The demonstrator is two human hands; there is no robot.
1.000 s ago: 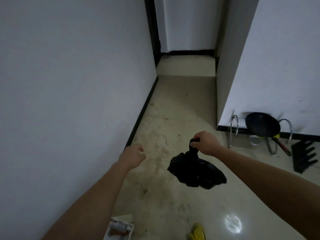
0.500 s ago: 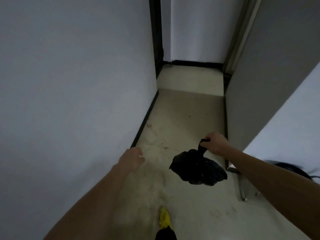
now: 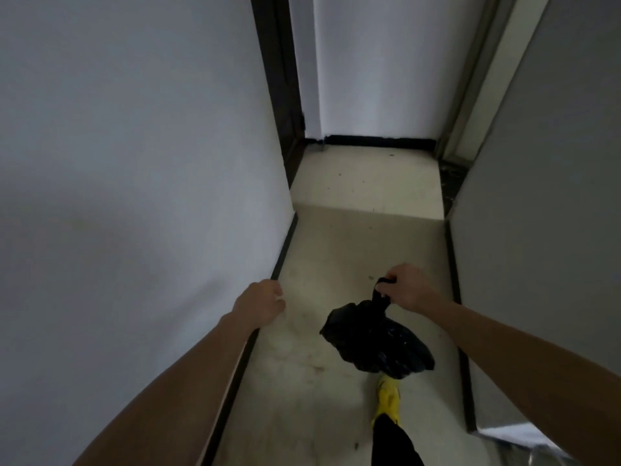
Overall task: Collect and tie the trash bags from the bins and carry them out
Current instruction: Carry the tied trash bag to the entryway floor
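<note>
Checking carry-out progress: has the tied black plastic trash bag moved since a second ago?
Yes. The black plastic trash bag, gripped by the right hand, has gone forward past the near corner of the grey right-hand wall, deeper into the corridor.

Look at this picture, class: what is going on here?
A person stands in a narrow corridor. The right hand grips the gathered neck of a black trash bag, which hangs above the floor. The left hand, loosely curled, holds nothing near the white wall. A yellow shoe shows beneath the bag.

The trash bag (image 3: 376,344) hung under the right hand (image 3: 408,289). Left of it, the left hand (image 3: 260,304) was by the wall (image 3: 134,196).
</note>
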